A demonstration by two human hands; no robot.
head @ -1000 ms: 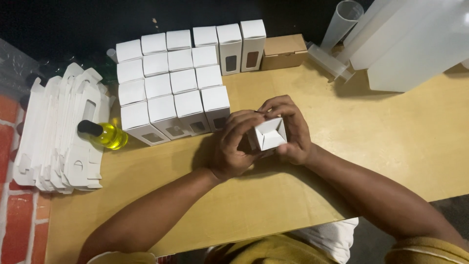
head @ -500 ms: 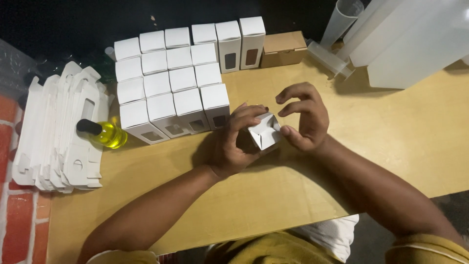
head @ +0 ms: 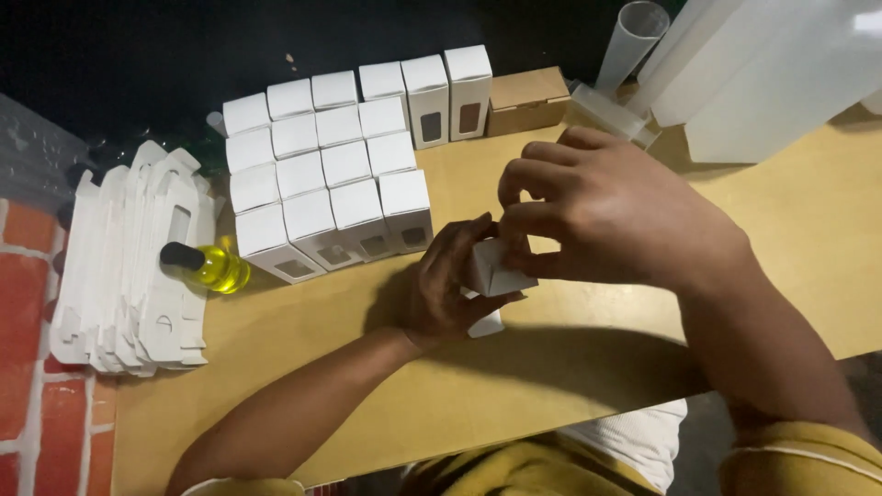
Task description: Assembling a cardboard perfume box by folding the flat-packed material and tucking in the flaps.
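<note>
Btwn both hands (head: 551, 239): box (head: 493, 271), tilted.

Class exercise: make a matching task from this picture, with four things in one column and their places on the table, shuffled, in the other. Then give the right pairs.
Things:
1. small white box
2. yellow bottle
3. brown cardboard box
4. stack of flat white cartons

Places:
A. at the table's left edge, by the bricks
B. lying just right of the flat cartons
C. between the left hand and right hand
D. at the back, right of the standing white boxes

Pairs: 1-C, 2-B, 3-D, 4-A
</note>
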